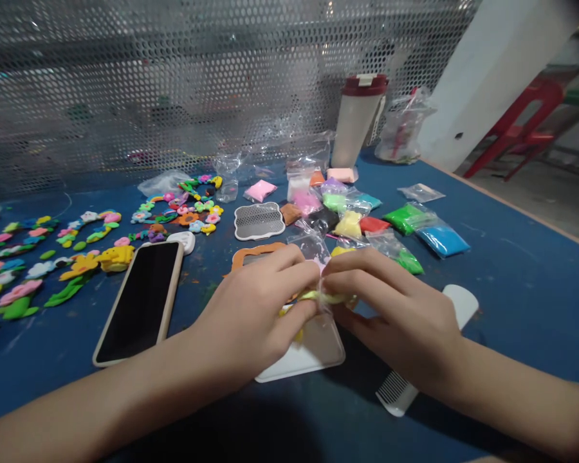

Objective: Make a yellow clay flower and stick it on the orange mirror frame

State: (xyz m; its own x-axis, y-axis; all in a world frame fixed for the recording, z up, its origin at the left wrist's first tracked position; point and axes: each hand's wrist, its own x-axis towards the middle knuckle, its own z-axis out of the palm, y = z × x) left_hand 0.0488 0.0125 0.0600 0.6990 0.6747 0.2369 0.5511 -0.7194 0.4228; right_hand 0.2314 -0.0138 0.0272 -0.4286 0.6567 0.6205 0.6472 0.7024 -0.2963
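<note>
My left hand [265, 299] and my right hand [395, 308] meet at the middle, thumbs and fingertips pinched on a small clear bag with pale yellow clay [324, 298]. Fingers cover much of the bag. Just below it lies a white rectangular board [313, 354], with some deeper yellow stuff beside my left thumb. An orange-edged frame [244, 254] shows partly behind my left hand. Under my right hand and wrist is a white comb [398, 393], its middle hidden.
Bagged coloured clay, including a blue pack [442, 240], lies beyond my hands. A wavy white-framed mirror [259, 221] is near it. Left are a phone [142, 302] and several clay-decorated pieces [84, 263]. A tumbler [357, 122] stands before the perforated metal panel [174, 83].
</note>
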